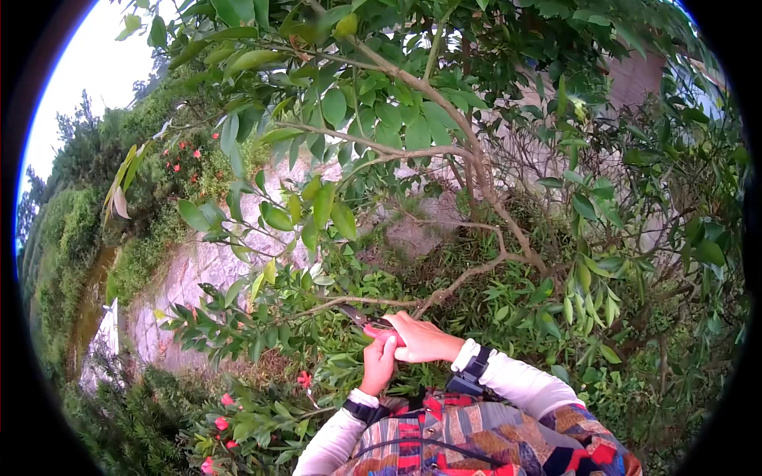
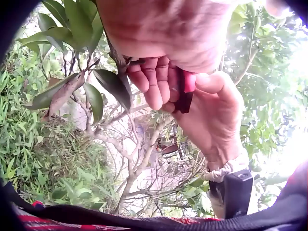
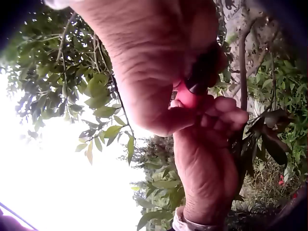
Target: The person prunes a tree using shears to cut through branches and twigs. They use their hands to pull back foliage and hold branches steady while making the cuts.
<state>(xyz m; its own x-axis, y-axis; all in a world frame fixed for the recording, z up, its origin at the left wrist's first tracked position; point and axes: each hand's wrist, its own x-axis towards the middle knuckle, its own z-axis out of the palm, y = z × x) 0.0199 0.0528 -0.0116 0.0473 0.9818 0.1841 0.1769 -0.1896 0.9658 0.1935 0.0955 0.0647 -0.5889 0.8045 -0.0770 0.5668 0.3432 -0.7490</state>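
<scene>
In the head view both hands meet in front of the chest at a pair of pruning shears with a dark blade and red handles. The right hand grips the shears from the right, and the left hand holds them from below, its thumb against the other hand. The blade points to the upper left, close under a thin leafy branch. Seen from the left wrist, a red handle shows between curled fingers. From the right wrist, the red and black handle is partly hidden by the palms.
A forked tree limb rises on the right and spreads overhead with broad green leaves. Red flowers grow low at the left. Beyond the foliage lies a pale paved slope. Dense green plants surround the person's patterned garment.
</scene>
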